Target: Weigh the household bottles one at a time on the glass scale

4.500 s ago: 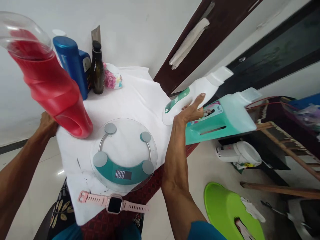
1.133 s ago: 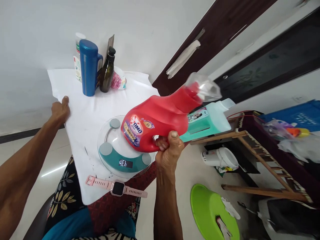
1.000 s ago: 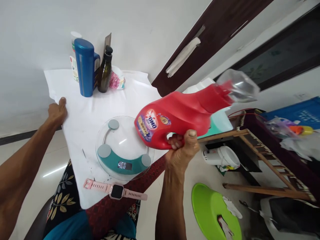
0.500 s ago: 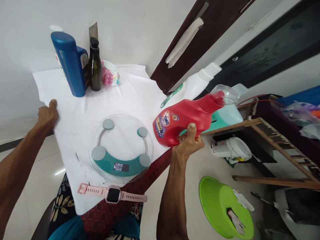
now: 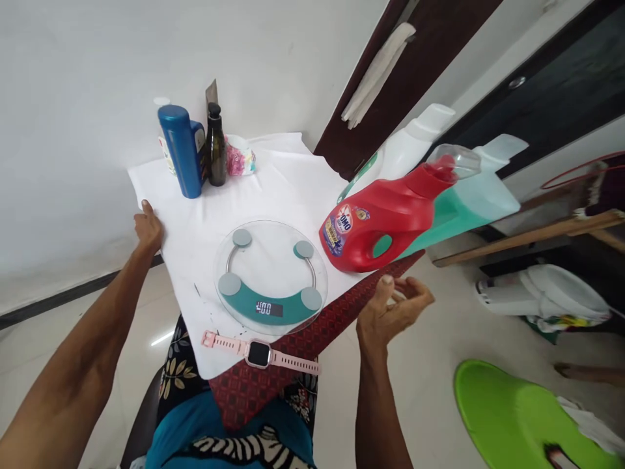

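Observation:
My right hand (image 5: pixel 393 312) is open, its fingers apart and holding nothing, just in front of a red OMO detergent bottle (image 5: pixel 375 221). That bottle stands at the table's right side, a clear cap on top. My left hand (image 5: pixel 149 228) is closed on the left table edge at the white cloth (image 5: pixel 273 176), thumb up; some fingers are hidden. Between my hands lies a round glass scale (image 5: pixel 271 277) with a lit display and nothing on it. In front of it a pink-strapped smartwatch (image 5: pixel 258 354) lies stretched out.
A blue bottle (image 5: pixel 180 153), a dark pump bottle (image 5: pixel 215 150) and a crumpled colourful packet (image 5: pixel 239 159) stand by the wall. Behind the red bottle are a white bottle (image 5: pixel 405 150) and a green-liquid jug (image 5: pixel 469 202). A green tub (image 5: pixel 502 404) and white bucket (image 5: pixel 561 296) sit at floor level.
My right hand has let go of the red detergent bottle and drawn back toward me, fingers opening. The bottle stays by the scale. The view has shifted; my left hand remains at the table edge.

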The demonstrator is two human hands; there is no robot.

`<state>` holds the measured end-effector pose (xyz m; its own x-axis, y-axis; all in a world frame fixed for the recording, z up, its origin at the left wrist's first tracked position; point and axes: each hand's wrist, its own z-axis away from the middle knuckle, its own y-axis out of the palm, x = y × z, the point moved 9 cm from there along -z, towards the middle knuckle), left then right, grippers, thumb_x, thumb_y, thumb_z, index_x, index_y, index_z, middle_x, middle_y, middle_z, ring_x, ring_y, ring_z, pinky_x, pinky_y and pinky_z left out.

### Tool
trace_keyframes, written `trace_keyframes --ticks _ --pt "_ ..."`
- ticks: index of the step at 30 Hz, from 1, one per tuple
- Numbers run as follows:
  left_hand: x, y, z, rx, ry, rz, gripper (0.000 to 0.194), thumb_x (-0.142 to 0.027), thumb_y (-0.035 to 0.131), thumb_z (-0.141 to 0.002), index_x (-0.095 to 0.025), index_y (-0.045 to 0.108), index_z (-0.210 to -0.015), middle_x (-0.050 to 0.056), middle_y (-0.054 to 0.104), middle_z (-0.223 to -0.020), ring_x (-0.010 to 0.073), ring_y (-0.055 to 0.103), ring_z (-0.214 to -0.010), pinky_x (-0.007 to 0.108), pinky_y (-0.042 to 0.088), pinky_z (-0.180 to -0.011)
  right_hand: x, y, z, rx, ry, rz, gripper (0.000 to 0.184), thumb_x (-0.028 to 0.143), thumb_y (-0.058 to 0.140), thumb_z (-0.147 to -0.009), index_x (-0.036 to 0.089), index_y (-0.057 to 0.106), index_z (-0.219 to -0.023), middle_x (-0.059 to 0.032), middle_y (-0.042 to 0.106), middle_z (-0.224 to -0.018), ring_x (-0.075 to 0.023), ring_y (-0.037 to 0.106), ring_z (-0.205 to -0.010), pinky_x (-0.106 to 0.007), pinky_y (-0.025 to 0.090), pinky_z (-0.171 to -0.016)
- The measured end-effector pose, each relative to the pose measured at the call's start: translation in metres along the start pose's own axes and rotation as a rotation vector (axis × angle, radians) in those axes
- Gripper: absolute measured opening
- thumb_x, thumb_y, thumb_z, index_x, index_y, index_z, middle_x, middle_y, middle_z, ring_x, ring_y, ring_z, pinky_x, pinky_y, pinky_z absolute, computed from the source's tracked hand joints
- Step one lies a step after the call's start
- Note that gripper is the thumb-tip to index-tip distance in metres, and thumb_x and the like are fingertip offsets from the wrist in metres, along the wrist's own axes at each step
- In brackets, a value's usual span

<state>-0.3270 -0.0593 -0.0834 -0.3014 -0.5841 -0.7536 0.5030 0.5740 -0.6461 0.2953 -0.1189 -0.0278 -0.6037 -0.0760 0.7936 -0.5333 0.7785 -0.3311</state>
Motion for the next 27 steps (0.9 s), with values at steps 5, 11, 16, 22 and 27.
trace_keyframes --ticks 5,11,16,22,27 --pt "-0.027 -0.019 0.031 -0.218 0.074 -0.101 0.058 -0.045 0.051 -0.115 -0.003 0.045 -0.154 0.036 0.048 -0.164 0.0439 0.047 -0.16 0.057 0.036 -0.132 -0.031 0.003 0.052 0.122 0.084 0.055 0.081 0.084 0.057 -0.096 0.017 0.052 -0.142 -0.024 0.06 -0.142 -0.0393 0.061 -0.135 -0.065 0.05 -0.116" --pt "-0.103 -0.01 0.068 -0.199 0.404 -0.141 0.086 -0.053 0.069 -0.106 -0.005 0.034 -0.169 0.034 0.041 -0.171 0.0438 0.041 -0.164 0.057 0.033 -0.135 -0.037 0.036 0.069 0.281 0.126 0.172 0.107 0.09 0.045 -0.098 0.011 0.04 -0.171 -0.0377 0.033 -0.174 -0.0557 0.028 -0.165 -0.088 0.028 -0.123" --pt "-0.155 0.002 0.04 -0.156 0.377 -0.139 0.094 -0.041 0.075 -0.1 -0.003 0.027 -0.172 0.035 0.038 -0.173 0.0441 0.042 -0.165 0.056 0.038 -0.133 -0.043 0.043 0.072 0.326 0.119 0.186 0.107 0.086 0.043 -0.101 0.01 0.032 -0.175 -0.0387 0.026 -0.177 -0.0565 0.023 -0.166 -0.09 0.028 -0.122" --pt "-0.181 0.011 0.003 -0.175 0.349 -0.162 0.073 -0.036 0.077 -0.096 -0.014 0.044 -0.158 0.023 0.061 -0.161 0.0351 0.062 -0.149 0.049 0.049 -0.126 -0.045 0.048 0.073 0.31 0.04 0.23 0.097 0.082 0.045 -0.102 0.016 0.035 -0.173 -0.0331 0.031 -0.175 -0.0534 0.023 -0.166 -0.088 0.027 -0.124" --pt "-0.179 0.003 0.007 -0.2 0.359 -0.179 0.071 -0.043 0.081 -0.094 -0.009 0.048 -0.148 0.018 0.066 -0.153 0.0308 0.065 -0.141 0.041 0.051 -0.121 -0.045 0.051 0.074 0.291 0.025 0.24 0.096 0.077 0.048 -0.103 0.012 0.033 -0.171 -0.033 0.032 -0.174 -0.0515 0.022 -0.166 -0.086 0.025 -0.128"
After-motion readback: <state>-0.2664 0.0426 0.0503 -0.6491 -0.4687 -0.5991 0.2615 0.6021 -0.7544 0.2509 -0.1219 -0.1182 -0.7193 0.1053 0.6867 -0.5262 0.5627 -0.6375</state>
